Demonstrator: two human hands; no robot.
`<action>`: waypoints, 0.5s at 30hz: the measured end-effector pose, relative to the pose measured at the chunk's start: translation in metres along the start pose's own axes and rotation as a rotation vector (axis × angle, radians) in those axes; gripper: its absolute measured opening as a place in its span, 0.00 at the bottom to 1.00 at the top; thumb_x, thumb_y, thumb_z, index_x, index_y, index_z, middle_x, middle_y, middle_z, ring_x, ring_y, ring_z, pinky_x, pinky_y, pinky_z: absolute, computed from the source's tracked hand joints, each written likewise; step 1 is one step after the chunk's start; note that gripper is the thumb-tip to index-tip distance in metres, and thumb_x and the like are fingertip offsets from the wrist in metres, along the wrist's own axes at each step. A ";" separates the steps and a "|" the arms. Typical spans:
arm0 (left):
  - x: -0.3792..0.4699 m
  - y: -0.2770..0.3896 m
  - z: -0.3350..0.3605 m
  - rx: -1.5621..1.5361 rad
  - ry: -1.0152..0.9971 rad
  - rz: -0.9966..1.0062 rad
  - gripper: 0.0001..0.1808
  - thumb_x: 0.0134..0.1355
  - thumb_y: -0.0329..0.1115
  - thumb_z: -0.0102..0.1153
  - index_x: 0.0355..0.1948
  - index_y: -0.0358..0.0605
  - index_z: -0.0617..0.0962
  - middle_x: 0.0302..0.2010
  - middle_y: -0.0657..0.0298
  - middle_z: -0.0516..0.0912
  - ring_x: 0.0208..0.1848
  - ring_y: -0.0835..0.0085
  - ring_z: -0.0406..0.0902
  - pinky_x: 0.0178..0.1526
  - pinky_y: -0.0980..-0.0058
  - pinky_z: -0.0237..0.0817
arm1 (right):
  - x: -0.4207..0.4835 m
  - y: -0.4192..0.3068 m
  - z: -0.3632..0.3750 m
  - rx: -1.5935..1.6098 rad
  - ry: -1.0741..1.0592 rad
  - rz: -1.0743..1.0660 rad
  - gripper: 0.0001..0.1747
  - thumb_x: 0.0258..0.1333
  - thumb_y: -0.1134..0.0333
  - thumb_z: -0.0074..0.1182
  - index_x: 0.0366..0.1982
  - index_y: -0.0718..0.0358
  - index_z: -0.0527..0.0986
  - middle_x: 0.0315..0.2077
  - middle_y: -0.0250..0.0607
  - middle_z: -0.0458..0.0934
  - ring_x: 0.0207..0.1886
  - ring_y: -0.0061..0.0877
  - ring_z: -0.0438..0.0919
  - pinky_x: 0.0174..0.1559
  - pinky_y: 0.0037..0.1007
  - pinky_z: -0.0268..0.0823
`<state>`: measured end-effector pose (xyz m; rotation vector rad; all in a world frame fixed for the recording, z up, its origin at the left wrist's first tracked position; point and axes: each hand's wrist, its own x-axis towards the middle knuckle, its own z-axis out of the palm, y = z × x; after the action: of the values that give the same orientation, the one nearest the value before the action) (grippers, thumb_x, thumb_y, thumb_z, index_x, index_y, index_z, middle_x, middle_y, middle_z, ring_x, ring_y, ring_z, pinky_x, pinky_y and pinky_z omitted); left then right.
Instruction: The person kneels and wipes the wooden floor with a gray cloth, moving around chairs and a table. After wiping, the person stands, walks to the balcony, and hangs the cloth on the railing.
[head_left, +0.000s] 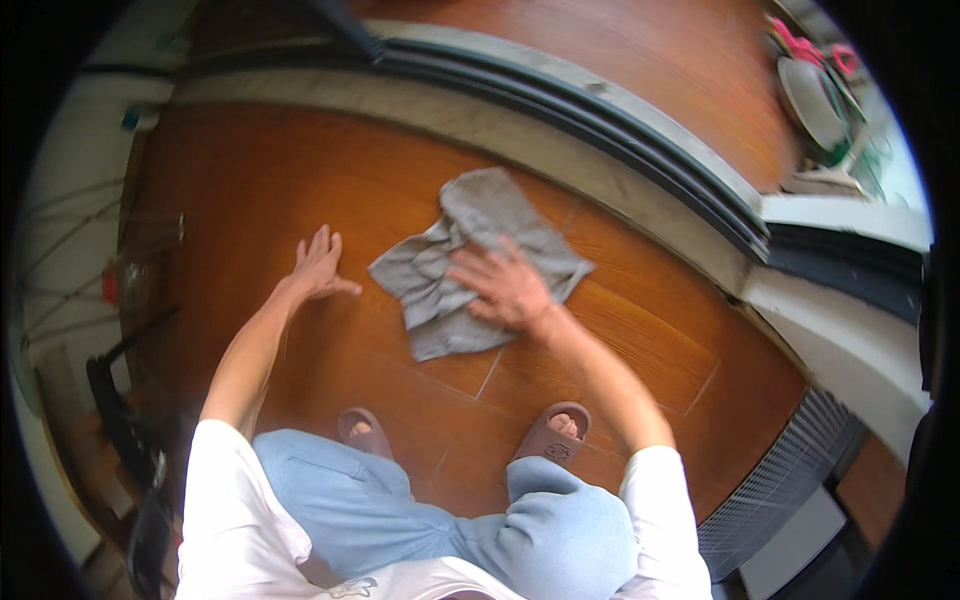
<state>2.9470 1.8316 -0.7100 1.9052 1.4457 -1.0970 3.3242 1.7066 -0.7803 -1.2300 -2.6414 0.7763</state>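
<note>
A crumpled grey cloth (491, 199) lies spread on the brown wood-look tile floor (645, 315). My right hand (510, 289) rests palm down on the cloth with its fingers apart, pressing it rather than gripping; the hand looks blurred. To the left of the cloth, my left hand (319, 270) is held over the floor with fingers spread and nothing in it. Whether its palm touches the tiles I cannot tell. Below the cloth are my feet in brown slippers (559, 435).
A dark sliding-door track (570, 109) and pale sill cross beyond the cloth. A dustpan (810, 101) and a broom (825, 180) stand at far right. A grey slatted panel (780, 457) is at lower right. A black chair-like frame (124, 420) stands at left.
</note>
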 end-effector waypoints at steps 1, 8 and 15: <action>-0.001 0.000 0.002 0.000 0.027 0.000 0.77 0.50 0.68 0.76 0.81 0.29 0.45 0.83 0.33 0.35 0.87 0.44 0.29 0.83 0.42 0.27 | 0.006 0.020 -0.012 0.010 -0.008 0.030 0.39 0.67 0.43 0.54 0.77 0.38 0.63 0.78 0.30 0.62 0.77 0.35 0.63 0.82 0.59 0.37; -0.016 0.033 0.013 -0.103 0.120 -0.239 0.70 0.56 0.61 0.75 0.83 0.33 0.46 0.85 0.42 0.40 0.87 0.48 0.33 0.83 0.41 0.27 | 0.023 0.042 -0.038 -0.171 0.313 0.254 0.35 0.70 0.50 0.53 0.76 0.46 0.66 0.73 0.37 0.68 0.77 0.39 0.61 0.78 0.58 0.43; -0.050 0.066 0.039 -0.354 0.178 -0.315 0.60 0.63 0.55 0.71 0.82 0.35 0.51 0.85 0.43 0.45 0.87 0.50 0.38 0.83 0.40 0.31 | 0.019 0.035 -0.032 -0.182 0.293 0.259 0.34 0.72 0.51 0.51 0.76 0.47 0.66 0.73 0.40 0.67 0.78 0.41 0.59 0.79 0.58 0.40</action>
<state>2.9922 1.7535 -0.6946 1.5916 1.9437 -0.7467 3.3454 1.7526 -0.7718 -1.6168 -2.3849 0.3535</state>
